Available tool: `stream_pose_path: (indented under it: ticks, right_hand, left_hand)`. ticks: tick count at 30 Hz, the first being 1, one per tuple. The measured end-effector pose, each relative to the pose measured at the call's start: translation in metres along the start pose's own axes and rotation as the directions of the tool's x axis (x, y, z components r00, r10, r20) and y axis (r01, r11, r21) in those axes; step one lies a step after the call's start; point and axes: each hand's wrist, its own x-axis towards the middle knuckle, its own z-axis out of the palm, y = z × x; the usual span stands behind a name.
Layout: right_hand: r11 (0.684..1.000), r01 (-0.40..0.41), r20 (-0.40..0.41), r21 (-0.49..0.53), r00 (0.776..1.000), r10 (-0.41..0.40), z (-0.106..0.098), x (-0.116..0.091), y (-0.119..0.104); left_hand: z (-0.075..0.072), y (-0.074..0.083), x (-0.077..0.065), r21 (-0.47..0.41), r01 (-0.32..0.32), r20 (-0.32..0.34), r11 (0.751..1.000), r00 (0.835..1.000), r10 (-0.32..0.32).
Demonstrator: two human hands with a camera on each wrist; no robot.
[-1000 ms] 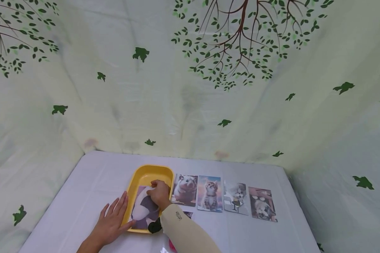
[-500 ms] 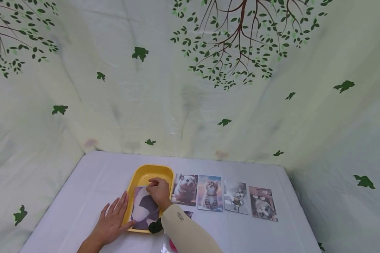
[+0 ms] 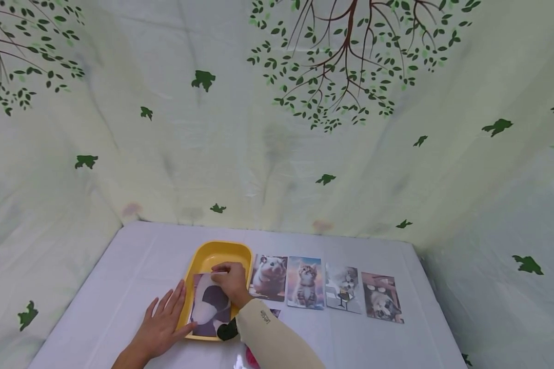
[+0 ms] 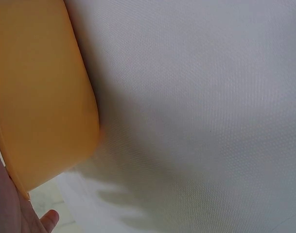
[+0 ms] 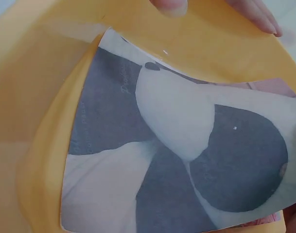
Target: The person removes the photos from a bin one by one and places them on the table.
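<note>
A yellow tray [image 3: 221, 252] lies on the table with a picture card [image 3: 209, 310] in its near part. The card has large dark and pale patches. My right hand [image 3: 233, 284] reaches into the tray and pinches the card at its far right edge. In the right wrist view the card [image 5: 177, 136] is bent, and pinkish edges of another card [image 5: 257, 87] show beneath it. My left hand [image 3: 163, 323] rests on the tray's left rim with fingers spread and straight. From the left wrist, the tray's outer wall [image 4: 45, 97] shows beside part of that hand.
Right of the tray, in a row, lie a hamster card [image 3: 270, 277], a kitten card [image 3: 306, 282], a grey animal card [image 3: 343, 287] and a pinkish animal card [image 3: 382, 297]. A pink item [image 3: 251, 357] is partly hidden by my right sleeve. Patterned curtains [image 3: 268, 154] stand behind the table.
My right hand has shifted slightly left, with the card between its fingertips. The card's far edge has lifted a little. The left hand stays in place.
</note>
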Motion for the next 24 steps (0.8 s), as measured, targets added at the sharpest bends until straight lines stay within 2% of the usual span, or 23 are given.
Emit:
stream_pose_path:
  ticks: [8,15,24]
  right_hand:
    - [0.998,0.03,0.04,-0.063,0.999,-0.027,-0.0024,-0.0023,-0.0006]
    - [0.994,0.027,0.061,-0.104,0.998,-0.021,-0.0018,-0.002,-0.0009]
    - [0.994,0.023,0.031,-0.105,0.999,-0.02,-0.0005,-0.0015,-0.002]
  left_hand:
    - [-0.0006,0.0008,-0.0009,-0.002,-0.002,-0.004,1.0,1.0,0.002]
    - [0.0001,0.0014,-0.0005,-0.002,-0.007,-0.011,1.0,1.0,0.007]
    - [0.0008,-0.0008,0.0006,0.012,-0.01,-0.018,1.0,1.0,0.01]
